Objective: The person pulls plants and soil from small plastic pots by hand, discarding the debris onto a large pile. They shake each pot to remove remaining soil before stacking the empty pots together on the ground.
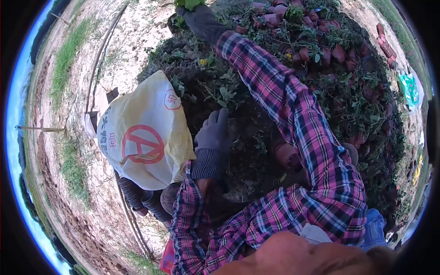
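My right hand [204,23], in a dark grey glove, reaches far out at the top of the view, with its fingers closed at a green leafy plant [191,3] that is partly cut off by the edge. My left hand [213,130], in a grey knitted glove, is low over the dark soil, right beside a pale yellow-white sack [137,123] marked with a red circled letter. Its fingers point away from me and look loosely stretched, with nothing visible in them. Small leafy plants [222,94] grow just beyond the left fingertips.
Many reddish-brown nursery pots [339,54] with weedy green plants crowd the right side. Stacked reddish pots [386,46] and a green-and-white bag [409,91] lie farther right. Dark stacked pots [130,192] lie below the sack. A thin pole [103,50] runs along pale ground at left.
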The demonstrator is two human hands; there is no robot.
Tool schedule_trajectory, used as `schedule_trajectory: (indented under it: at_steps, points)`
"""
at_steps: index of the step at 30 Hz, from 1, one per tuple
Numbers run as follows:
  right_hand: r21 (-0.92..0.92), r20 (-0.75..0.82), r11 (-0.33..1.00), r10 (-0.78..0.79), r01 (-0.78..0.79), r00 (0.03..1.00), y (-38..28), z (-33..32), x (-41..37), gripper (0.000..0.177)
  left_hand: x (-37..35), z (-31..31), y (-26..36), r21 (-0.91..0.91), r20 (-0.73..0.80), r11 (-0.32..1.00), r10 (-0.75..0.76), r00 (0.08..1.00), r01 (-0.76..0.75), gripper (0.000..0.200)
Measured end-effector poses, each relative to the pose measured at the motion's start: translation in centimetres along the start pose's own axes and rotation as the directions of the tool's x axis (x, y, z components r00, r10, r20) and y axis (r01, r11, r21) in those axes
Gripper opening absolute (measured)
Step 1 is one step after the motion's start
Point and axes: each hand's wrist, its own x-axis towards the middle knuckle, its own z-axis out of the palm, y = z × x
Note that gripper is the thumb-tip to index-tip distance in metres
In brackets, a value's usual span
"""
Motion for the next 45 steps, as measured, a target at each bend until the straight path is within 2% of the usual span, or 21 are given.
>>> schedule_trajectory:
  at_steps: [2, 3, 4, 5, 6, 7, 8, 11, 13, 15, 16, 17, 19, 22, 26, 30, 31, 35, 38, 41, 45]
  points:
    - [0.018, -0.085, 0.981, -0.192, 0.194, 0.978, -0.1, 4.9, 5.1, 0.044, -0.1, 0.6, -0.5, 0.04, -0.028, 0.994, 0.1, 0.995, -0.099, 0.043]
    - [0.265, 0.103, 0.959, -0.136, 0.104, 0.985, -2.2, 4.4, 5.2, 0.037, 0.0, 0.7, -0.6, 0.034, -0.028, 0.994, 0.1, 0.995, -0.099, 0.043]
    - [0.206, 0.429, 0.978, -0.074, -0.018, 0.9, -3.3, 3.0, 6.0, 0.041, 0.2, 0.7, -0.6, 0.029, -0.029, 0.995, 0.099, 0.995, -0.098, 0.042]
    - [0.107, 0.703, 0.988, 0.004, -0.112, 0.711, -3.7, 0.9, 6.7, 0.045, 0.4, 0.2, -0.2, 0.009, 0.049, 1.0, -0.016, 0.999, 0.015, 0.05]
    - [-0.161, 0.657, 0.982, 0.029, 0.103, 0.754, -2.7, 2.4, 5.6, 0.042, 0.7, 0.2, -0.2, 0.026, 0.046, 0.999, -0.022, 0.999, 0.021, 0.05]
    - [-0.432, 0.607, 0.859, 0.053, 0.274, 0.793, -1.6, 4.0, 4.6, 0.038, 0.7, 0.4, -0.3, 0.042, 0.045, 0.999, -0.026, 0.999, 0.024, 0.05]
    - [-0.435, 0.628, 0.829, 0.001, 0.35, 0.778, -0.4, 3.1, 3.4, 0.039, 0.7, 0.6, -0.5, 0.055, 0.046, 0.998, -0.029, 0.999, 0.026, 0.049]
    - [-0.31, 0.531, 0.928, -0.01, 0.205, 0.847, 8.7, -2.0, 2.6, 0.032, 0.1, 0.4, -0.8, 0.07, 0.018, 0.997, 0.039, 0.999, -0.04, 0.045]
    - [-0.436, 0.431, 0.872, -0.015, 0.223, 0.902, 15.4, -6.0, 1.3, 0.025, -0.2, 0.5, -0.8, 0.06, 0.0, 0.996, 0.063, 0.998, -0.063, 0.046]
    - [-0.527, 0.522, 0.793, 0.018, 0.306, 0.853, 21.3, -10.2, -1.3, 0.018, -0.3, 0.1, -0.4, 0.051, 0.019, 0.998, 0.019, 1.0, -0.02, 0.048]
    - [-0.545, 0.588, 0.792, 0.127, 0.275, 0.799, 22.6, -11.6, -2.7, 0.017, -0.2, 0.2, -0.3, 0.058, 0.034, 0.998, 0.014, 0.999, -0.016, 0.048]
    - [-0.564, 0.642, 0.788, 0.234, 0.244, 0.73, 23.5, -12.4, -4.4, 0.016, -0.1, 0.3, -0.2, 0.067, 0.051, 0.998, 0.009, 0.999, -0.013, 0.048]
    - [-0.58, 0.657, 0.78, 0.278, 0.235, 0.7, 25.4, -12.3, -6.9, 0.02, 0.4, 0.5, 0.2, 0.076, 0.088, 0.997, -0.001, 0.996, -0.006, 0.048]
    - [-0.638, 0.625, 0.706, 0.242, 0.307, 0.742, 27.2, -9.5, -8.1, 0.027, 1.1, 0.7, 0.7, 0.091, 0.139, 0.996, -0.014, 0.99, 0.001, 0.05]
    - [-0.835, 0.535, 0.443, 0.516, 0.327, 0.669, 26.9, -7.0, -7.1, 0.035, 1.5, 1.3, 0.3, 0.133, 0.165, 0.991, -0.013, 0.986, -0.009, 0.053]
    - [-0.879, 0.477, 0.343, 0.624, 0.332, 0.619, 24.0, -6.9, -6.9, 0.028, 1.6, 1.5, 0.1, 0.159, 0.2, 0.987, -0.032, 0.979, 0.0, 0.053]
    - [-0.871, 0.491, 0.342, 0.638, 0.352, 0.593, 23.2, -7.1, -6.8, 0.023, 1.5, 1.5, 0.2, 0.166, 0.205, 0.986, -0.041, 0.978, 0.006, 0.052]
    - [-0.815, 0.572, 0.372, 0.4, 0.444, 0.716, 21.8, -10.4, -5.6, 0.025, 1.4, 1.2, 0.9, 0.169, 0.235, 0.985, -0.051, 0.971, 0.011, 0.053]
    - [-0.837, 0.533, 0.423, 0.484, 0.348, 0.694, 21.1, -13.1, -3.6, 0.027, 0.7, 1.1, 2.0, 0.161, 0.218, 0.986, 0.015, 0.976, -0.051, 0.052]
    - [-0.755, 0.584, 0.548, 0.309, 0.362, 0.751, 21.9, -14.1, -4.5, 0.028, 0.2, 0.9, 2.9, 0.126, 0.201, 0.988, 0.064, 0.977, -0.091, 0.05]
    - [-0.738, 0.557, 0.631, 0.372, 0.238, 0.742, 21.2, -12.5, -7.1, 0.029, 0.3, 1.1, 2.1, 0.135, 0.161, 0.982, 0.107, 0.981, -0.129, 0.044]
